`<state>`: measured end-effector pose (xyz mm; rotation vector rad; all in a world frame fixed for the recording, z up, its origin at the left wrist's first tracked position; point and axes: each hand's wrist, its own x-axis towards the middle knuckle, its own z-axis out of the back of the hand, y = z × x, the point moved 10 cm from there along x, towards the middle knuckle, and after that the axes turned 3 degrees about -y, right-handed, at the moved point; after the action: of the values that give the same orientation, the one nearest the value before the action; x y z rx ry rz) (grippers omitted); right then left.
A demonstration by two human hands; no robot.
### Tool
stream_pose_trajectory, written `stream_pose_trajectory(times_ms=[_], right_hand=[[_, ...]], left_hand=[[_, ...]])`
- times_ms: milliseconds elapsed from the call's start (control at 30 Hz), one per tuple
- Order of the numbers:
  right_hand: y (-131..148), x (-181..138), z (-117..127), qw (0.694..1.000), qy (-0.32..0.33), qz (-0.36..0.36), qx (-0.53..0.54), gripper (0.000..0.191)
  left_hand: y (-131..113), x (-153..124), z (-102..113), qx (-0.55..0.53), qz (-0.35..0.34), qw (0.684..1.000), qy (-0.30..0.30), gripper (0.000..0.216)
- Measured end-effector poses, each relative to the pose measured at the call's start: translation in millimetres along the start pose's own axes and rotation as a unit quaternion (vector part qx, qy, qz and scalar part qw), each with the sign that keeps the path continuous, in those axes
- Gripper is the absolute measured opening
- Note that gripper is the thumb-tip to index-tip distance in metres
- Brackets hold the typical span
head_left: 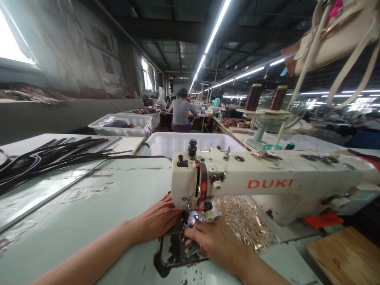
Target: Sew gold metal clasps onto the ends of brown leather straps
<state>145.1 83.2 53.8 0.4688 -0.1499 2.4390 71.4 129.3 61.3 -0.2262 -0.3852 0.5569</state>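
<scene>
A white sewing machine marked DUKI stands in front of me, with its needle area low on the left end. My left hand lies palm down beside the needle area, fingers stretched out and close together, fingertips partly hidden under the machine head. Close to the presser foot on the near side, my right hand has its fingers bent and pressed together. A thin gold-coloured metal loop shows at its fingertips; what else they grip is hidden. Both hands are over the dark, worn machine plate.
Behind my right hand, a clear bag of gold metal hooks lies under the machine arm. Dark strips are piled at left. A white bin stands behind the machine, beside thread cones. A person sits farther back.
</scene>
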Motion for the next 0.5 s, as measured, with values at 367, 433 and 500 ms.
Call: stream_pose_trajectory(times_ms=[367,433,500], right_hand=[[31.8,14.4,-10.3,0.988,0.017,0.079,-0.132,0.012],[29.0,13.7,-7.8,0.988,0.018,0.075,-0.131,0.012],[27.4,10.8,-6.2,0.989,0.028,0.08,-0.12,0.012]], left_hand=[[-14.5,2.5,4.6,0.071,-0.034,0.996,-0.042,0.024],[-15.9,2.9,4.5,0.076,-0.033,0.996,-0.044,0.025],[-16.7,2.5,4.7,0.081,-0.03,0.995,-0.044,0.026]])
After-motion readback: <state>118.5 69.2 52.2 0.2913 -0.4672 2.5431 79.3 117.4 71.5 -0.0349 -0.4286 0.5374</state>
